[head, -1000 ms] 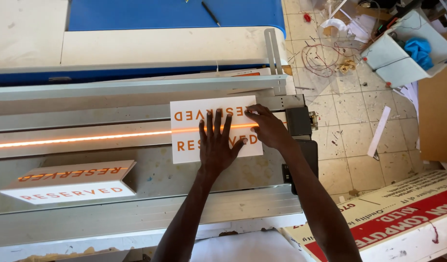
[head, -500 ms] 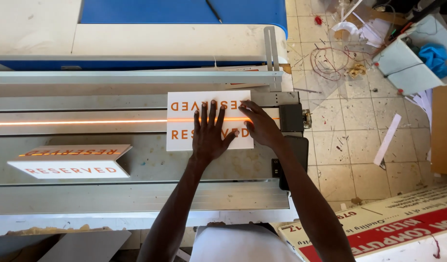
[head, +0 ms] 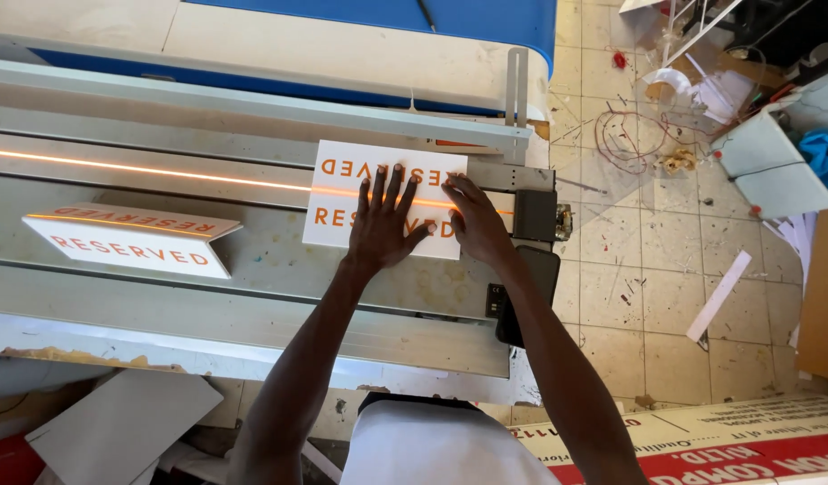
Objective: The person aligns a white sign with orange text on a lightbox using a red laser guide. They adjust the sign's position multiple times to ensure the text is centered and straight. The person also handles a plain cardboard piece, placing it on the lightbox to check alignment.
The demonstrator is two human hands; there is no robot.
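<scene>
we press our left hand (head: 383, 229) and right hand (head: 475, 220), both flat and open, on the white sign panel (head: 342, 193), seemingly keeping its middle over the glowing heater line (head: 162, 172).

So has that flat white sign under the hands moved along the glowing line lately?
No. The flat white sign sits the same against the black box at the line's end.

Both forearms are bare, no sleeves in view, w/ nothing on either wrist: no watch, band or glove. Left hand (head: 383, 224) sits at approx. 12 o'clock from the torso, its fingers long and slim w/ short nails, no rings; right hand (head: 475, 223) at approx. 1 o'clock, likewise bare, no rings seen. At 6 o'clock, btm edge, a plain white garment covers the torso, w/ a thin dark trim along its top edge.
</scene>
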